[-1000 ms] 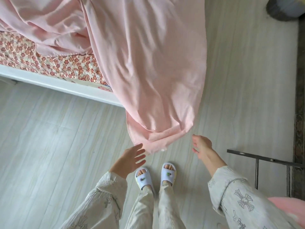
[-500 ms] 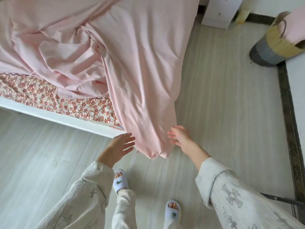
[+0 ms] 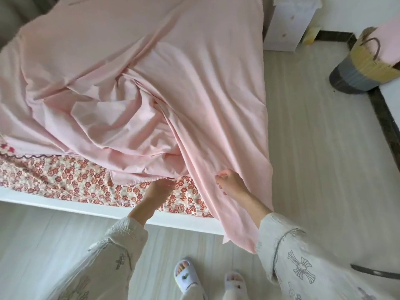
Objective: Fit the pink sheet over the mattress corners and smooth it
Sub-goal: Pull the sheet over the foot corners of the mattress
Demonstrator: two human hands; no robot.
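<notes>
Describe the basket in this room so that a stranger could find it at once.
Start from the bed with the pink sheet and look right, past the white cabinet, to the far corner of the floor. The woven basket stands there, banded yellow above grey, with a dark loop handle.

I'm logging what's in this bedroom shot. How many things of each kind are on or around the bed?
Pink sheet: 1
Floral mattress: 1
Hands: 2, left hand, right hand
Slippers: 2
Woven basket: 1
White cabinet: 1
Total: 8
</notes>
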